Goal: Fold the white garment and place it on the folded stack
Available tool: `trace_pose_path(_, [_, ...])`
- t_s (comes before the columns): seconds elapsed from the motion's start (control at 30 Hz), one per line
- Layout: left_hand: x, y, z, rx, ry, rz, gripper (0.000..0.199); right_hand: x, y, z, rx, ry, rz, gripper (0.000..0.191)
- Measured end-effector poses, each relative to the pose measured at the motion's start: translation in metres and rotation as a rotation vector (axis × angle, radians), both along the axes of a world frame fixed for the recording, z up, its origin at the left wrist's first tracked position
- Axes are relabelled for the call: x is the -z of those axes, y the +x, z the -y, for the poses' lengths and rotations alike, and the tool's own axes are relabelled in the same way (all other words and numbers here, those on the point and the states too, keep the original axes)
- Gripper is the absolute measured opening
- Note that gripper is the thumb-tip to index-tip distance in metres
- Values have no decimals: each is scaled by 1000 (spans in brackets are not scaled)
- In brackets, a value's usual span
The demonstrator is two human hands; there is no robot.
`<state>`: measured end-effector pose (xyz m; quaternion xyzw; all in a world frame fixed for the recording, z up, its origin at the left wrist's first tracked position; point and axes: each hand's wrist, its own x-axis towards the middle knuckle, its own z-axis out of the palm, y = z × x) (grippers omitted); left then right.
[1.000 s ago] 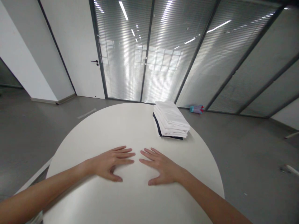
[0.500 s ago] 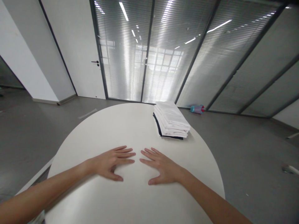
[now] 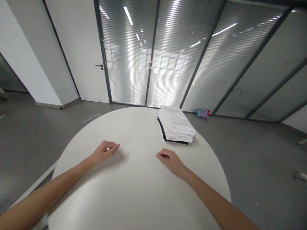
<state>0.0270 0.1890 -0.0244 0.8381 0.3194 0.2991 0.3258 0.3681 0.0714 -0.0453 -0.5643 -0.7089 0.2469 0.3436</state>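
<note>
My left hand [image 3: 105, 151] hovers just over the white round table [image 3: 134, 191], its fingers curled in and the thumb close against them. Nothing shows in it. To the right, my right hand [image 3: 170, 160] rests on or just above the tabletop, also closed, thumb against the curled fingers, with nothing visible between them. Beyond my right hand, apart from it, lies a neat stack of folded white cloths [image 3: 176, 121]. A dark navy cloth [image 3: 177, 141] sticks out along the bottom of that stack, near the table's far right edge.
On the floor past the table lies a blue, patterned, cylinder-like object [image 3: 202, 113] by the glass partition [image 3: 168, 80]. A white door [image 3: 81, 57] and a pillar stand at the left. A pale bar [image 3: 35, 182] runs beside the table's left edge.
Both hands were spread flat on the table with fingers apart; now they are curled closed. They have moved apart, the left one leftward and away from me. The stack has stayed put.
</note>
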Motion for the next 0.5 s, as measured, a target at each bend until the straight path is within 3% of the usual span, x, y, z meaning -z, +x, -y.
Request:
trace_pose_path(0.07, [0,-8,-9,-168,-30,31,63,-5,-2,0,-19,-28,13,39])
trace_pose_path(0.13, [-1,-12,-18,-287,-50,103,63,-23,1,-2,31,66,2,41])
trace_pose_path(0.2, [-4,-8,-27,-342,-91,157,60,-52,19,-11,197,265,-49,44])
trace_pose_path(0.3, [-12,17,-39,-227,-262,177,53,-98,72,-41,592,542,-173,46])
trace_pose_path(0.33, [-15,30,-43,-162,-334,184,52,-109,93,-54,696,530,-214,45])
trace_pose_path(0.4, [-21,62,-49,-33,-448,214,50,-118,131,-79,840,344,-319,45])
trace_pose_path(0.5, [-29,118,-58,161,-478,239,40,-103,158,-99,871,-168,-522,53])
